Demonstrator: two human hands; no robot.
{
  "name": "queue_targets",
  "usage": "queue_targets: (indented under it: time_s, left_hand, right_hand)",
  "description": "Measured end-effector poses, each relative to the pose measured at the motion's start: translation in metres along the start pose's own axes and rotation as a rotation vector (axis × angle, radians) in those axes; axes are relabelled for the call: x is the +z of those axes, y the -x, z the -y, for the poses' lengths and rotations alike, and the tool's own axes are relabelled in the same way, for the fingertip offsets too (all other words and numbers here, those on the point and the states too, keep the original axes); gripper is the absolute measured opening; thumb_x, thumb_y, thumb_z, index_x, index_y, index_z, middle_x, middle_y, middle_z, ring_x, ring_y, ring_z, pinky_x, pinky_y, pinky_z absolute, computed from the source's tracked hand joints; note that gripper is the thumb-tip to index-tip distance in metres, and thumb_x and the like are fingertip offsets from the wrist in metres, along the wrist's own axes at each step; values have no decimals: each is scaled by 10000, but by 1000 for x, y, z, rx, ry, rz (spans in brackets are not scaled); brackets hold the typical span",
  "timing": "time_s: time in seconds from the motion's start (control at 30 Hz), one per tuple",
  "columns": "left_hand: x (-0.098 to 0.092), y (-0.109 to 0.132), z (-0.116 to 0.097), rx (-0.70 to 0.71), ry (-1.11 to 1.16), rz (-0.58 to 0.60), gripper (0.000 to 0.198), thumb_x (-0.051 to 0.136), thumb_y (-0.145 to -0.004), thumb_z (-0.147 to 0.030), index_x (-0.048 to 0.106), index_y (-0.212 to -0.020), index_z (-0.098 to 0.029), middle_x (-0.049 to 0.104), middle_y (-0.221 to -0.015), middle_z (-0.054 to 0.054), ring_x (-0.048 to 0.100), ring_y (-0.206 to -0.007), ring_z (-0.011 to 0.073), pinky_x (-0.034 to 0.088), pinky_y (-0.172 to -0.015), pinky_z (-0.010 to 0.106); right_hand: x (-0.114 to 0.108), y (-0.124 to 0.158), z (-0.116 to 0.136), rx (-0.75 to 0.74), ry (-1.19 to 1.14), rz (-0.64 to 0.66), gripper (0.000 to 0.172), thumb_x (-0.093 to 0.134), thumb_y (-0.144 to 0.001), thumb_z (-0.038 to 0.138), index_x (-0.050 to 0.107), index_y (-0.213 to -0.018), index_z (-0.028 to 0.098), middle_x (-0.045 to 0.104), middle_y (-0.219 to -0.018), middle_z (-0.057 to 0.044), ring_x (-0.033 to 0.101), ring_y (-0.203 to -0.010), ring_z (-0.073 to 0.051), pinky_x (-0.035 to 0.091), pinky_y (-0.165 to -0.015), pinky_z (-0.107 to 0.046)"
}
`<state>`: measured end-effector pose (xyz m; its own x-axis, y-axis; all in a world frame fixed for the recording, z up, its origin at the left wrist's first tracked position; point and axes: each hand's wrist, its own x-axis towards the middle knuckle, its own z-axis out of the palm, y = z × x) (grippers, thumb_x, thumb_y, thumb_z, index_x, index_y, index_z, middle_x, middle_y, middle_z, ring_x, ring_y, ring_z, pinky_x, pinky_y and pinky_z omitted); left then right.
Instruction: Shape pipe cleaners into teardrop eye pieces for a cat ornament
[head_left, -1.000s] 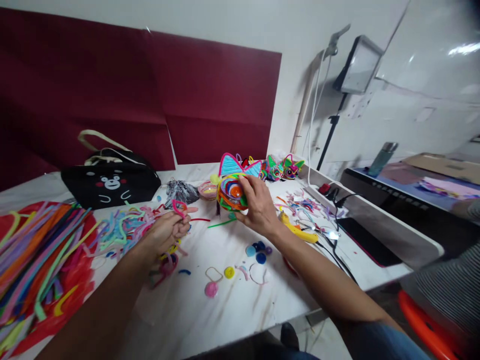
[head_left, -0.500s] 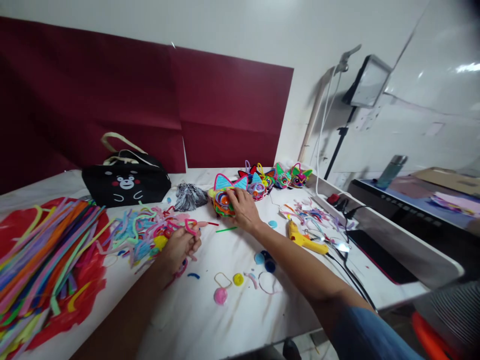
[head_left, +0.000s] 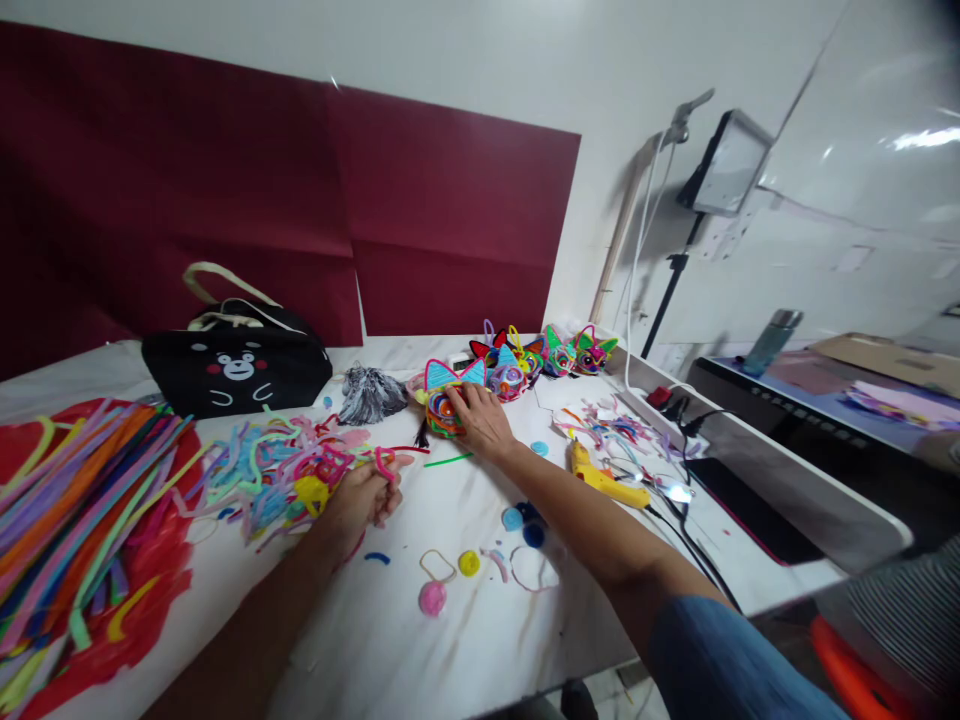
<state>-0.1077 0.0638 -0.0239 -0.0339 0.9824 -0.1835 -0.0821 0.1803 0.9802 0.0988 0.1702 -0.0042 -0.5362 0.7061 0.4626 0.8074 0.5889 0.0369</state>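
My left hand [head_left: 367, 498] is closed on a bent pink pipe cleaner [head_left: 385, 463], which loops up above the fingers. More pink shows under that wrist, partly hidden. Farther off, my right hand [head_left: 484, 422] grips the side of a cat head made of coiled pipe cleaners [head_left: 442, 408], with blue ears edged in pink. It rests on the table, and my fingers cover its right part. Just in front of it lie a green stick [head_left: 448, 460] and a red one [head_left: 411, 450]. Several similar cat heads [head_left: 559, 353] stand behind it to the right.
Loose pipe-cleaner pieces [head_left: 274, 465] and a red sheet with long pipe cleaners [head_left: 82, 510] lie left. A black bag [head_left: 236, 370] and grey tassels [head_left: 369, 393] stand behind. A yellow glue gun [head_left: 606, 480] with a cable lies right, near scraps, a phone-like black slab [head_left: 754, 510] and pompoms [head_left: 433, 598].
The view has shifted slightly to the right. My right hand stays on the cat head, and a black tassel now shows at its left. My left hand keeps the pink pipe cleaner, with fingers slightly turned.
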Motion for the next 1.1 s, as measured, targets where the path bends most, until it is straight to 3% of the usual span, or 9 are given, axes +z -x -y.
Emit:
queue_targets:
  time_s: [0.27,0.43,0.53,0.6,0.67,0.8,0.87,0.97,1.1]
  left_hand:
    - [4,3,-3,11,22,-3,589,738,-639,-355,604,-1150,-94,509,-582,-60,444,-416,86,275,-363,191]
    - [5,3,-2,22,-5,11,603,756,-614,-409,618,-1118,-108,497,-579,-63,440,-419,87,262,-373,190]
    - [3,0,3,91,-161,-51,494,704,-666,-444,655,-1041,-127,491,-503,-57,402,-381,102,254,-376,209]
    - [5,1,5,202,-327,-98,356,665,-712,-418,694,-960,-165,479,-443,-47,396,-377,123,268,-398,228]
    - [11,6,4,322,-435,-137,214,657,-727,-348,725,-880,-216,480,-426,-32,446,-426,159,308,-440,245]
    - [32,22,-5,445,-448,-181,112,679,-672,-221,743,-744,-279,630,-613,27,582,-668,239,411,-565,270]
    - [39,28,-7,473,-461,-153,97,678,-670,-211,739,-712,-275,653,-669,41,589,-700,246,426,-600,279]
    - [40,30,-2,459,-523,-89,88,662,-727,-276,735,-769,-251,547,-502,5,522,-531,203,390,-531,277]
    - [36,25,7,286,-450,16,244,634,-784,-435,675,-879,-214,526,-457,-25,441,-395,150,330,-420,257]
  right_hand:
    - [-2,1,-10,21,-81,22,999,829,-717,364,263,-1518,171,324,-1517,-190,310,-1364,-328,273,-1093,-453]
    - [-22,6,-9,83,-184,33,1067,880,-655,298,268,-1516,151,277,-1545,-224,253,-1414,-362,229,-1123,-503]
    - [-43,22,4,135,-289,41,863,804,-755,297,354,-1470,122,442,-1441,-227,389,-1349,-337,325,-1078,-466]
    - [-54,38,18,165,-394,73,563,648,-896,395,487,-1368,134,629,-1233,-158,606,-1117,-248,465,-927,-350]
    - [-60,54,34,192,-497,107,398,514,-977,404,543,-1304,178,713,-1055,-65,683,-881,-155,506,-765,-248]
    - [-60,77,58,343,-972,173,230,645,-882,283,665,-1083,173,711,-735,2,671,-671,-140,491,-665,-237]
    - [-59,83,61,362,-1077,172,155,660,-814,149,699,-961,181,675,-643,25,651,-613,-133,488,-665,-243]
    - [-55,89,59,394,-1145,137,220,606,-777,60,713,-920,188,651,-626,30,634,-586,-129,492,-650,-247]
    - [-44,91,55,504,-1320,102,185,539,-839,120,701,-915,168,612,-604,27,603,-529,-120,502,-567,-241]
